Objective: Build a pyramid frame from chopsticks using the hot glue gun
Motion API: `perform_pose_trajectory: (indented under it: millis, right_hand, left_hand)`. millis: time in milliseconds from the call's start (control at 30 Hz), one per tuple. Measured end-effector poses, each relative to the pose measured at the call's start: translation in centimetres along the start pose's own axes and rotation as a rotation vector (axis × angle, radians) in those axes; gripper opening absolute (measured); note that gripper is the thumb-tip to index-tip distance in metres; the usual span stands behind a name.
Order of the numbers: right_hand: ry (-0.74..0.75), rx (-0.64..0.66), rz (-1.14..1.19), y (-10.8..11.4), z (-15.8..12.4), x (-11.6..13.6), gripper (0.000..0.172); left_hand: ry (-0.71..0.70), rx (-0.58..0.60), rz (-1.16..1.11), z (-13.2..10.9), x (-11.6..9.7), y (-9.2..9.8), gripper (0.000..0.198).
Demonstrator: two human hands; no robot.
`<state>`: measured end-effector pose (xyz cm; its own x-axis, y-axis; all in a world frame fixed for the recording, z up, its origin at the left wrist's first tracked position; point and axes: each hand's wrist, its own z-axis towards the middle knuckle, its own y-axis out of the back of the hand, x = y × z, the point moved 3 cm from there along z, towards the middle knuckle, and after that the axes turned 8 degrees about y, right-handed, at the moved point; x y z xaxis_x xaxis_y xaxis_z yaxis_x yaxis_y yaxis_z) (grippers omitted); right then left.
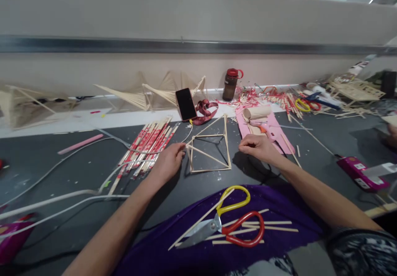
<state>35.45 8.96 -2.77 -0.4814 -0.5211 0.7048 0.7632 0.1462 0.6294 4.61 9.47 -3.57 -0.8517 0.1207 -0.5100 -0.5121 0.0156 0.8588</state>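
A small open frame of thin wooden sticks [211, 170] stands on the dark table in front of me. At its left upper corner, my left hand [169, 162] pinches the frame between thumb and fingers. My right hand [259, 147] is closed just right of the frame, apart from it, with fingers curled together. Whether anything is between those fingertips is hidden. Behind the right hand, an orange and pink glue gun [263, 130] rests on a pink sheet [283, 137]. Scissors with one yellow and one red handle [214, 226] lie on purple cloth [149, 247] nearest me, among loose sticks.
Paper-wrapped chopsticks [145, 143] lie left, crossed by white cables [77, 195]. At the back are a phone [186, 104], a red-lidded bottle [230, 85] and stick models [161, 94]. A magenta power strip [361, 172] sits right, near another person's hand [392, 131].
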Motion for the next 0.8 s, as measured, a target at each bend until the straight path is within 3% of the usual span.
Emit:
perform_pose_trajectory:
  millis: [100, 267, 467, 800]
  right_hand:
    - [0.049, -0.002, -0.052, -0.9, -0.4, 0.5, 0.015]
    - [0.078, -0.008, -0.178, -2.5, -1.6, 0.6, 0.017]
    - [0.104, 0.072, -0.314, -3.6, -2.9, 0.3, 0.018]
    - [0.163, 0.076, -0.382, -4.1, -3.1, 1.2, 0.020]
  left_hand:
    - [-0.020, 0.045, 0.017, -2.4, 0.1, 0.3, 0.030]
    - [-0.052, 0.081, -0.044, -4.5, 0.2, -1.3, 0.025]
    - [-0.121, 0.038, -0.044, -4.4, 0.3, -3.1, 0.022]
    - [-0.100, 0.087, -0.025, -3.3, 0.4, -3.2, 0.020]
